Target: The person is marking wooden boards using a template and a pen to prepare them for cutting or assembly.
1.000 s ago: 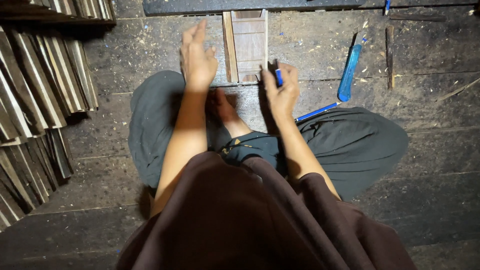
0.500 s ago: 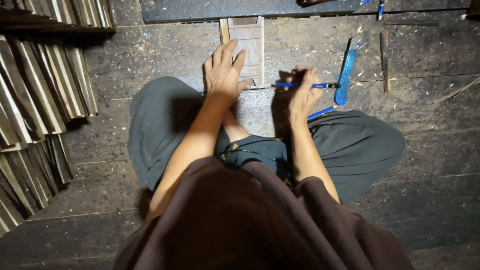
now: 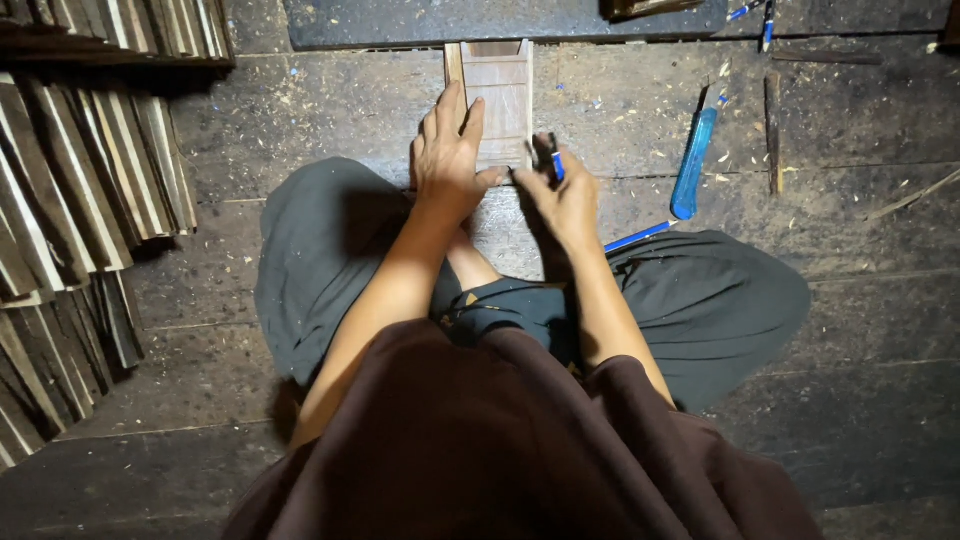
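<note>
I sit cross-legged on a dark plank floor. A small flat wooden frame of light slats (image 3: 505, 85) lies in front of my knees. My left hand (image 3: 450, 155) rests flat on its near left part, fingers spread, pressing it down. My right hand (image 3: 560, 195) grips a blue pencil (image 3: 556, 163) held upright, its tip at the near edge of the wooden frame, close to my left thumb.
A blue-handled tool (image 3: 693, 160) and another blue pencil (image 3: 640, 236) lie to the right. Thin dark sticks (image 3: 773, 130) lie farther right. Stacks of wood strips (image 3: 80, 180) fill the left side. A dark board (image 3: 480, 18) runs along the top. Shavings litter the floor.
My left hand came down from the air onto the wooden frame. My right hand turned the blue pencil from lying sideways to upright and brought it in against the frame's near edge.
</note>
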